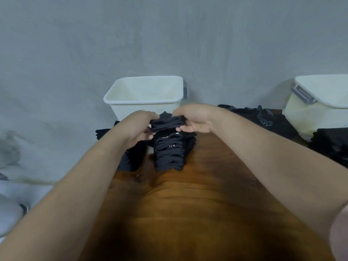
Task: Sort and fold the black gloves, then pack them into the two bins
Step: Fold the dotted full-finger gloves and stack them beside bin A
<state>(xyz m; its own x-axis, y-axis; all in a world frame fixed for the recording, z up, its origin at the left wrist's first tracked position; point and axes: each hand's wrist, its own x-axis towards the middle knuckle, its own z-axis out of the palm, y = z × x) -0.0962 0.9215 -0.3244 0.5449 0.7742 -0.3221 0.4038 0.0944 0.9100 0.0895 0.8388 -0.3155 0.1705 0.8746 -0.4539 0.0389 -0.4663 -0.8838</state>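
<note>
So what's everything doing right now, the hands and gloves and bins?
Top glove, folded, held in both hands.
Left hand, grips its left end.
Right hand, grips its right end.
Stack of gloves, folded, piled on the table.
Middle bin, no lid, looks empty.
Right bin, no lid, inside hidden.
Loose gloves, unfolded, heaped between the bins.

The left hand (140,127) and the right hand (194,119) reach forward, close together. Their fingers (185,128) are curled and pinch one folded glove (165,123) from both sides.
</note>
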